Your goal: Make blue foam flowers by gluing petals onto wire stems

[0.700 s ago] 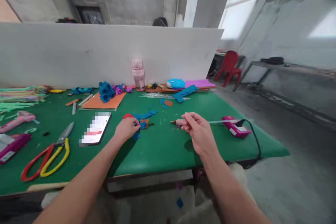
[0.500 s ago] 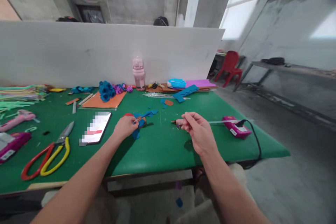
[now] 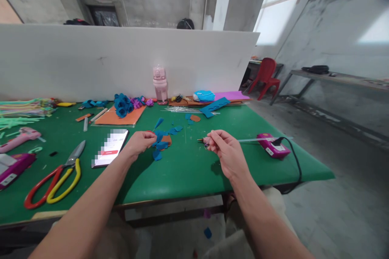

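My left hand [image 3: 141, 144] is closed in a pinch on a thin stem with a narrow blue tip [image 3: 158, 123] that points up and away. Beside its fingertips lie blue pieces [image 3: 161, 137] and a brown piece [image 3: 167, 140] on the green table. My right hand [image 3: 227, 149] is wrapped round a pink hot glue gun [image 3: 206, 141], its metal nozzle facing left. A long clear glue stick [image 3: 247, 141] runs out behind it to the right. Its handle is hidden in my palm.
Scissors [image 3: 73, 162] and a phone [image 3: 111, 147] lie left. A purple power strip [image 3: 273, 146] with a black cord sits right. Behind stand blue paper flowers [image 3: 122, 105] and a pink bottle [image 3: 160, 85] before a white board [image 3: 121, 60]. A second glue gun [image 3: 22, 137] lies far left.
My left hand has drawn back slightly to the left, and the stem's blue tip has swung from pointing right to pointing upward. My right hand stays almost in place with the glue gun.
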The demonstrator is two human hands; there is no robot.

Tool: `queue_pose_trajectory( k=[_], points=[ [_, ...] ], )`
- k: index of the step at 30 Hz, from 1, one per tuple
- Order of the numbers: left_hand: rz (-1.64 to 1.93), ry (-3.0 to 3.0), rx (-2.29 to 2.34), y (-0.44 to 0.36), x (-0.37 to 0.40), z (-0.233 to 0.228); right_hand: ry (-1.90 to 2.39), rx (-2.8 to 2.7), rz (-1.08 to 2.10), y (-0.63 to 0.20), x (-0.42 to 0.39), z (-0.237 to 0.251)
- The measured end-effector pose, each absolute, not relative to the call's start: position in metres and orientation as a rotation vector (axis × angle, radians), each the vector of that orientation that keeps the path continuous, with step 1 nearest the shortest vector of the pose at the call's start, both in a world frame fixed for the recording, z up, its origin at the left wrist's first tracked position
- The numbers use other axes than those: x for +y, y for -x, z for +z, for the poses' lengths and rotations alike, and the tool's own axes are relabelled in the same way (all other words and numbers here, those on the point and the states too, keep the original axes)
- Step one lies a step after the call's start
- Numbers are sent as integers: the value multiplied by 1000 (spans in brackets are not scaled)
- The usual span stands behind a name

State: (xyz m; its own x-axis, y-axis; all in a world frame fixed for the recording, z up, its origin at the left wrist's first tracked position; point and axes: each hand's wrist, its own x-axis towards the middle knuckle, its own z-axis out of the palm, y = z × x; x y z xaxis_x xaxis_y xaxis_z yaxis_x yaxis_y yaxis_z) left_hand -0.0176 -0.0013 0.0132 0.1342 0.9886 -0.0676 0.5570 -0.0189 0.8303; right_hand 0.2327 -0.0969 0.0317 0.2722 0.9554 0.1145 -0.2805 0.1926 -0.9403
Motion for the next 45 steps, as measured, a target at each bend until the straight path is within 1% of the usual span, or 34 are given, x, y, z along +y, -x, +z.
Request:
queue_pose_trajectory(
  k=[5,11,14,19,23,26,29,31,34,35,38,40,45],
  points=[
    [733,-1494,1451,23,3,9,989,-886,1041,-230,-97,32],
    [692,-1827,1716,19,-2,16,988,-893,1055,-230,-96,31],
    [621,-1974,1778,16,-3,19,994,-892,1056,-231,-96,32],
    [558,-2007,1767,16,-2,18,998,-905,1054,-231,-96,32],
    [640,-1923,1763,16,-4,20,1015,-912,1047,-230,-97,34],
    [719,-1799,1650,11,-13,28,1071,-1006,988,-226,-99,35],
    [639,-1675,1365,1,-28,37,1166,-1262,898,-218,-102,32],
    [508,-1600,1189,-8,-39,41,1185,-1404,955,-212,-104,26],
    [379,-1566,1058,-18,-51,41,1146,-1491,1201,-204,-105,18],
    [359,-1561,1038,-21,-54,39,1141,-1516,1233,-202,-105,16],
    [342,-1544,1039,-26,-57,35,1186,-1591,1107,-200,-105,13],
    [364,-1513,1049,-27,-57,33,1207,-1573,1063,-199,-104,13],
    [547,-1415,993,-34,-60,30,1112,-1159,1253,-194,-102,13]
  ],
)
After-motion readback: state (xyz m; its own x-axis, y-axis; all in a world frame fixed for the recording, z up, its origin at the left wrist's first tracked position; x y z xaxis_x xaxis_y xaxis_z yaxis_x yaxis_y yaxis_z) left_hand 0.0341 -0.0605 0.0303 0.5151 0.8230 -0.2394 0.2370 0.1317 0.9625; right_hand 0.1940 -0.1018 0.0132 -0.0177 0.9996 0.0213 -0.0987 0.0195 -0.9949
